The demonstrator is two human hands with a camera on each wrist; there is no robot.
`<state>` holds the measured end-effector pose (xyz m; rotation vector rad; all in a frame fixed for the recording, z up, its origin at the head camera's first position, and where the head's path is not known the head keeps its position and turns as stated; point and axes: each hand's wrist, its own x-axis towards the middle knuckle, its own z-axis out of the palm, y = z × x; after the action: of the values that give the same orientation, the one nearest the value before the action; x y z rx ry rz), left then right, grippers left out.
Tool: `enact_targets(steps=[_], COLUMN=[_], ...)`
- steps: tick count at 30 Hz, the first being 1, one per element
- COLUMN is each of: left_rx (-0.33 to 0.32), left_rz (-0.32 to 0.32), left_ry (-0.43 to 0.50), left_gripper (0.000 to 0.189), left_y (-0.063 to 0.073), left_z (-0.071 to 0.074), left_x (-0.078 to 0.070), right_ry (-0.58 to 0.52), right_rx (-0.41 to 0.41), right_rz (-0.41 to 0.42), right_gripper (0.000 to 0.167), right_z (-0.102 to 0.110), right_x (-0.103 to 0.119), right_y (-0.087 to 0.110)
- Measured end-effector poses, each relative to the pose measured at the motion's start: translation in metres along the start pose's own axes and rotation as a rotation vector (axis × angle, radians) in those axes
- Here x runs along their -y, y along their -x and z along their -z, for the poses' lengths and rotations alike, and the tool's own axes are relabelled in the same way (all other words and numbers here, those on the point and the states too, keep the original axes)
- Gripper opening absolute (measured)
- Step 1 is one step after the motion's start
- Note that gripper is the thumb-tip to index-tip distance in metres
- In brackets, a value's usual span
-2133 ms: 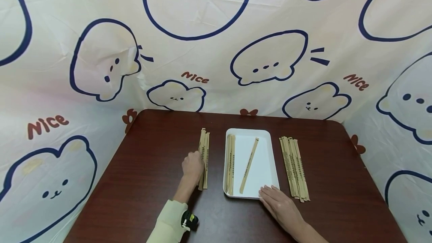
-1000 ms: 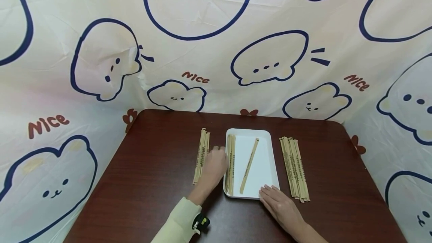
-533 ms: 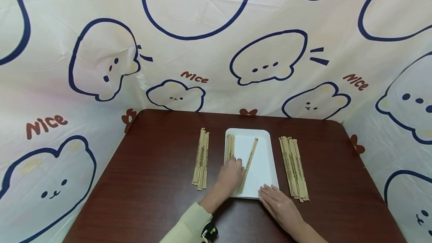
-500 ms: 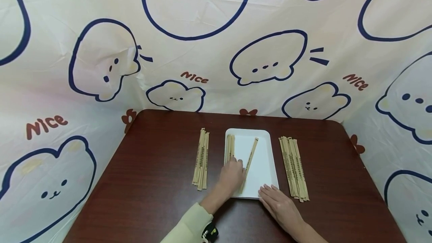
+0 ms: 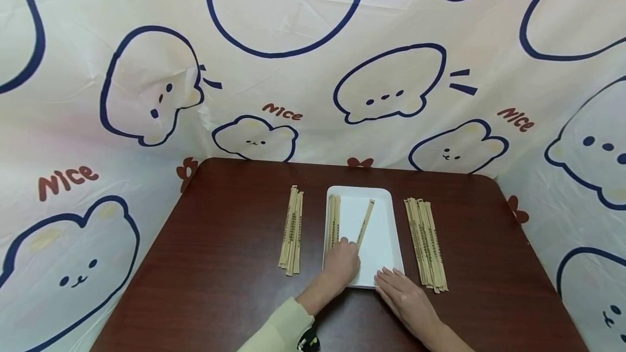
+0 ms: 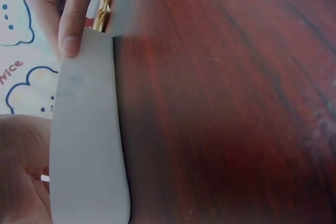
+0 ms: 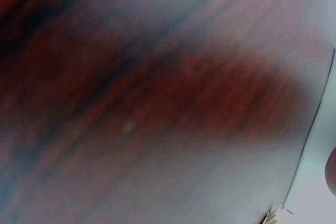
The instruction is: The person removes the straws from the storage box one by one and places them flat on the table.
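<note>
A white rectangular tray lies in the middle of the brown table in the head view. Against its left wall is a small row of slim tan paper-wrapped sticks, and a single tilted one lies to their right. My left hand reaches in over the near wall, fingers curled down over the lower part of that single stick; I cannot tell whether they pinch it. My right hand rests with straight fingers on the near right corner. In the left wrist view its thumb touches the near wall.
A small bundle of similar sticks lies on the table left of the tray. A thicker bundle lies to the right, close beside the right hand. Behind the table hangs a cloth with printed cartoon figures.
My left hand has moved right, from the left bundle across the tray's left wall to the single stick, then slightly toward me. That stick keeps its place. The right hand stays put.
</note>
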<state>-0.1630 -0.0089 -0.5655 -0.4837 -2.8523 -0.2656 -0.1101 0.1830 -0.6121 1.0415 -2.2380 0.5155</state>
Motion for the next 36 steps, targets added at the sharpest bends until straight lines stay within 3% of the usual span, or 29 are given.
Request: enact_targets(steps=[18, 25, 28, 36], left_rx=[0.067, -0.042, -0.057, 0.001], left_rz=[-0.01, -0.011, 0.013, 0.129], left_ry=[0.0, 0.056, 0.085, 0.193], left_gripper=[0.011, 0.008, 0.006, 0.005], left_y=[-0.003, -0.003, -0.005, -0.012], left_z=[0.0, 0.008, 0.011, 0.019], left_x=[0.0, 0.007, 0.012, 0.029], right_ry=[0.009, 0.009, 0.007, 0.001], right_rx=[0.0, 0.006, 0.003, 0.016], right_rz=[-0.002, -0.006, -0.003, -0.012], right_gripper=[0.041, 0.04, 0.039, 0.038], right_z=[0.0, 0.001, 0.001, 0.001], right_x=[0.0, 0.0, 0.0, 0.0], right_y=[-0.002, -0.002, -0.002, 0.0])
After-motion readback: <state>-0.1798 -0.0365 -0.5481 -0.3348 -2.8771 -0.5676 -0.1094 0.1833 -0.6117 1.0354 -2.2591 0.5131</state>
